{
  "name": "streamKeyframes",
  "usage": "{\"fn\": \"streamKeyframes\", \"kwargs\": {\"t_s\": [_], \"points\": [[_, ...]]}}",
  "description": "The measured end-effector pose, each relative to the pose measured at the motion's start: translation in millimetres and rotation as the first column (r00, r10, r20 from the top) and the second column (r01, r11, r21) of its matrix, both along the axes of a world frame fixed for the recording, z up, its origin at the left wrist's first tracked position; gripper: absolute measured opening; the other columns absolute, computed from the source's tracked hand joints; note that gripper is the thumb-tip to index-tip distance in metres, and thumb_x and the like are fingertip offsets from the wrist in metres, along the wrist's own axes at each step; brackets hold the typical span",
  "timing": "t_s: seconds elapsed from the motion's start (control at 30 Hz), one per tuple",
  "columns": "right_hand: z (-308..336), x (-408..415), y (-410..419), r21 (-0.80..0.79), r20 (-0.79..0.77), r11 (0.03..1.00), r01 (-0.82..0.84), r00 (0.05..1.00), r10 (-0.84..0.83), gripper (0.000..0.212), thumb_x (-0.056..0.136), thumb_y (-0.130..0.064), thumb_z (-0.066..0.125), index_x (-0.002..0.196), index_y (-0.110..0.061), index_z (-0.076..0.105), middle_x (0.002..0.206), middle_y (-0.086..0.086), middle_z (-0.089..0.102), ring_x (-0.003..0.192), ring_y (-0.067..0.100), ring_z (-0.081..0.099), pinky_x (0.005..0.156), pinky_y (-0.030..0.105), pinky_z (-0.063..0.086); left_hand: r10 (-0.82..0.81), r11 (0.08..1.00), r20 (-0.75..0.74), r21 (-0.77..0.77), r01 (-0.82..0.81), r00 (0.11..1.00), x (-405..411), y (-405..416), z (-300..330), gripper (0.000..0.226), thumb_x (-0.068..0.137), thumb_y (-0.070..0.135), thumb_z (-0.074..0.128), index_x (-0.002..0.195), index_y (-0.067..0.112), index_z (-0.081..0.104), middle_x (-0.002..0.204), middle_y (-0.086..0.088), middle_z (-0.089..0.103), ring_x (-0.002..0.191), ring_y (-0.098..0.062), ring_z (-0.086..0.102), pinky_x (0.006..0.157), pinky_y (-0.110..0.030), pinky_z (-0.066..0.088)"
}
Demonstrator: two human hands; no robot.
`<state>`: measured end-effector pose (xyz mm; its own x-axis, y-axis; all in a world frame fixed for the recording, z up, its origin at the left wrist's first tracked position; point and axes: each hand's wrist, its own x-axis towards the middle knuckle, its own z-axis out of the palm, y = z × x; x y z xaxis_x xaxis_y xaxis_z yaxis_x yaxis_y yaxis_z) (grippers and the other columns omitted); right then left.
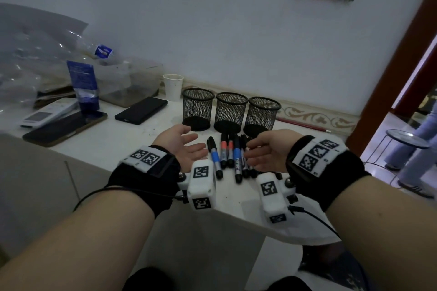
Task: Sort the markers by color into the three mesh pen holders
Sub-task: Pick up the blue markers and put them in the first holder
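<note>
Holders [230, 111]: 3, all empty, behind the markers.
Markers [230, 156]: loose on table [123, 149] betw. hands; none sorted.
L hand [183, 146]: open, palm up, holds nothing.
R hand [268, 151]: open, holds nothing.

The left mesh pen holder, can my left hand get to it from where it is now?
Probably yes. The left hand lies open, palm up, just in front of the left mesh pen holder, with only bare table between them.
</note>
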<state>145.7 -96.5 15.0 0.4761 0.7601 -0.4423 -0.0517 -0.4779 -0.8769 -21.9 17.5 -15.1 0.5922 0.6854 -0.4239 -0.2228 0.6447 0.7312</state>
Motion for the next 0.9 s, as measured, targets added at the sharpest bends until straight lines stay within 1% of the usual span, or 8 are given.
{"fn": "streamKeyframes", "kwargs": {"t_s": [0.13,0.3,0.4,0.47,0.6,0.67,0.77,0.9], "points": [[-4.4,2.1,-2.8,0.07,-0.139,0.997,0.028,0.99,-0.018,0.028,0.094,-0.012,0.045,0.116,0.003,0.053,0.114,0.025,0.06,0.086,0.032,0.063,0.066,0.036,0.052,-0.013,1.0,0.006,-0.002,0.013,1.0,-1.8,-6.8,5.0,0.051,0.096,0.03,0.038,0.142,0.008,0.037,0.147,-0.025,0.035,0.137,-0.037,0.034,0.108,-0.047,0.031],[-1.9,1.7,-3.5,0.107,-0.192,0.994,0.03,0.981,-0.009,0.033,0.094,-0.015,0.043,0.119,0.005,0.051,0.111,0.027,0.059,0.084,0.035,0.062,0.066,0.039,0.051,-0.041,0.998,0.055,0.043,0.039,0.998,-0.1,-12.6,21.9,0.049,0.097,0.03,0.035,0.139,0.005,0.038,0.142,-0.022,0.044,0.132,-0.032,0.042,0.101,-0.039,0.035],[0.6,-0.1,-4.6,0.105,-0.214,0.994,0.036,0.977,-0.013,0.033,0.094,-0.014,0.043,0.119,0.006,0.049,0.121,0.03,0.057,0.085,0.036,0.06,0.066,0.041,0.05,-0.151,0.985,0.008,0.088,0.15,0.988,8.4,-20.7,28.8,0.055,0.097,0.032,0.033,0.143,0.002,0.032,0.142,-0.026,0.043,0.131,-0.036,0.043,0.1,-0.039,0.037],[1.8,-0.1,-5.6,0.105,-0.229,0.994,0.032,0.973,-0.007,0.039,0.094,-0.015,0.041,0.126,0.007,0.046,0.117,0.03,0.057,0.091,0.038,0.059,0.067,0.042,0.05,-0.197,0.974,-0.05,0.103,0.201,0.979,15.1,-24.8,29.9,0.059,0.097,0.034,0.034,0.144,0.0,0.029,0.14,-0.028,0.043,0.13,-0.038,0.043,0.099,-0.04,0.037],[4.1,1.1,-6.2,0.112,-0.267,0.994,0.001,0.963,0.029,0.049,0.094,-0.016,0.039,0.137,0.008,0.037,0.127,0.032,0.051,0.121,0.044,0.05,0.077,0.045,0.048,-0.251,0.957,-0.173,0.106,0.271,0.952,24.5,-26.9,26.9,0.063,0.096,0.041,0.033,0.142,-0.002,0.03,0.106,-0.025,0.056,0.126,-0.038,0.045,0.105,-0.043,0.033],[4.4,2.2,-4.7,0.111,-0.271,0.994,-0.018,0.961,0.048,0.049,0.094,-0.016,0.039,0.136,0.009,0.036,0.121,0.032,0.054,0.114,0.044,0.053,0.083,0.048,0.047,-0.268,0.949,-0.206,0.111,0.295,0.941,27.5,-26.3,26.4,0.064,0.096,0.042,0.032,0.143,-0.001,0.028,0.101,-0.023,0.057,0.127,-0.038,0.045,0.107,-0.045,0.031],[5.1,3.5,-2.4,0.109,-0.28,0.994,-0.03,0.958,0.059,0.046,0.094,-0.015,0.039,0.133,0.008,0.038,0.105,0.03,0.056,0.09,0.04,0.058,0.081,0.048,0.048,-0.276,0.943,-0.232,0.125,0.309,0.933,28.8,-25.5,29.0,0.063,0.096,0.042,0.032,0.144,0.001,0.028,0.119,-0.025,0.055,0.129,-0.039,0.043,0.108,-0.045,0.03],[4.9,8.7,-5.4,0.11,-0.286,0.994,-0.019,0.957,0.05,0.037,0.093,-0.014,0.04,0.122,0.007,0.046,0.128,0.033,0.051,0.088,0.039,0.059,0.077,0.046,0.048,-0.243,0.955,-0.185,0.123,0.268,0.952,21.0,-19.4,30.0,0.063,0.096,0.041,0.033,0.146,0.002,0.027,0.138,-0.029,0.044,0.131,-0.04,0.042,0.107,-0.046,0.032]]}}
